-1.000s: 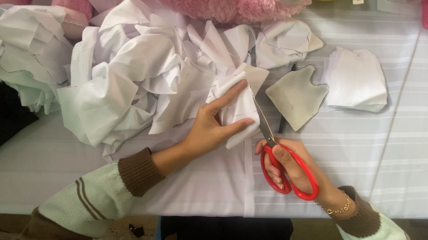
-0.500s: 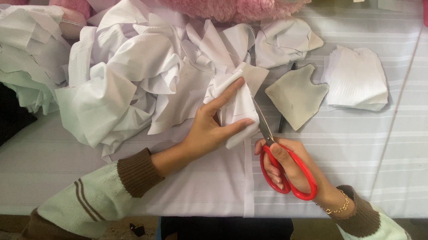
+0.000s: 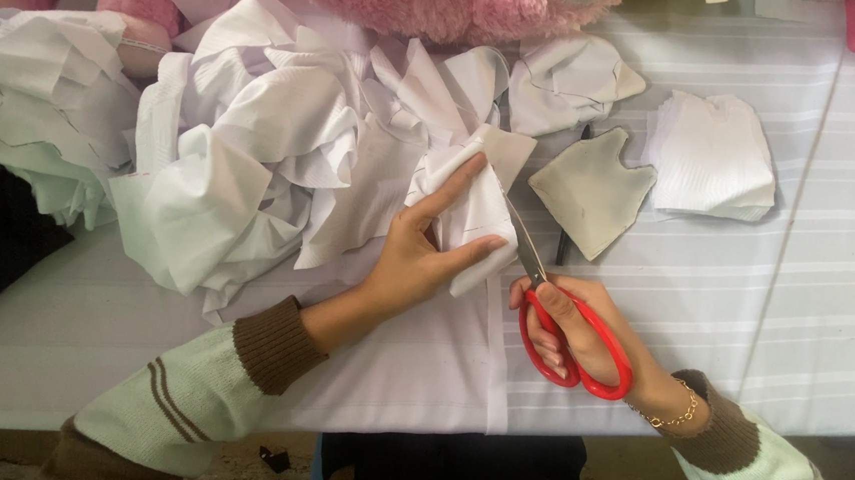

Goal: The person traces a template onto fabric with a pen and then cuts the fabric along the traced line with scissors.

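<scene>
My left hand point(image 3: 425, 245) grips a folded piece of white fabric point(image 3: 475, 208), thumb under it and forefinger stretched along its top. My right hand point(image 3: 587, 331) holds red-handled scissors point(image 3: 560, 319), fingers through the loops, blades pointing up along the right edge of that fabric piece. A larger white cloth sheet point(image 3: 419, 360) lies flat under both hands and hangs over the near table edge. Both arms wear pale green sleeves with brown cuffs; a thin bracelet sits on the right wrist.
A heap of white fabric scraps point(image 3: 243, 147) fills the left of the pale striped table point(image 3: 825, 298). A beige cut-out template point(image 3: 591, 189) and a stack of white cut pieces point(image 3: 712, 155) lie to the right. A pink plush toy point(image 3: 444, 1) sits at the back.
</scene>
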